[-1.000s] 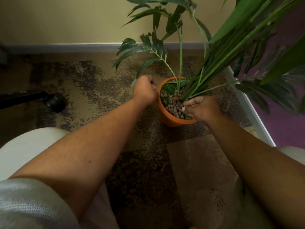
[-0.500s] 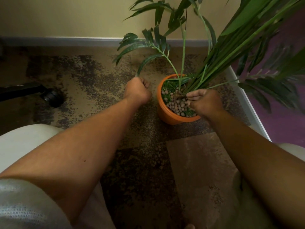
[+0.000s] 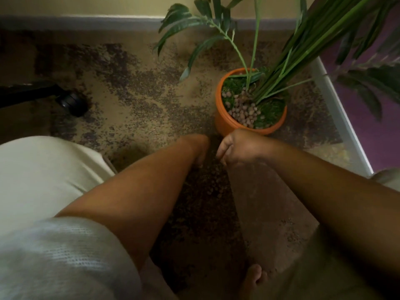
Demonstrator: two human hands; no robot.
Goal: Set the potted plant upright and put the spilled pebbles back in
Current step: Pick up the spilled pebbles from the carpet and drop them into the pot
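The orange pot (image 3: pixel 227 126) stands upright on the carpet near the wall corner, its long green leaves (image 3: pixel 303 50) leaning up and to the right. A heap of brown pebbles (image 3: pixel 244 109) lies inside it on green moss. Both hands are down on the carpet just in front of the pot. My left hand (image 3: pixel 200 148) points its fingers down at the floor, and they are hidden behind the wrist. My right hand (image 3: pixel 236 148) is beside it with curled fingers touching the carpet. Small round bits (image 3: pixel 207 185) on the dark carpet patch below the hands may be pebbles; the blur hides it.
A black chair leg with a castor (image 3: pixel 71 102) sits at the left. A white skirting edge (image 3: pixel 337 109) and a purple wall run along the right. My pale-clothed knee (image 3: pixel 43 169) is at the left and a bare foot (image 3: pixel 255 278) at the bottom.
Both hands have left the pot rim and dropped to the carpet in front of it. The view has tilted down, so the pot now sits higher in frame.
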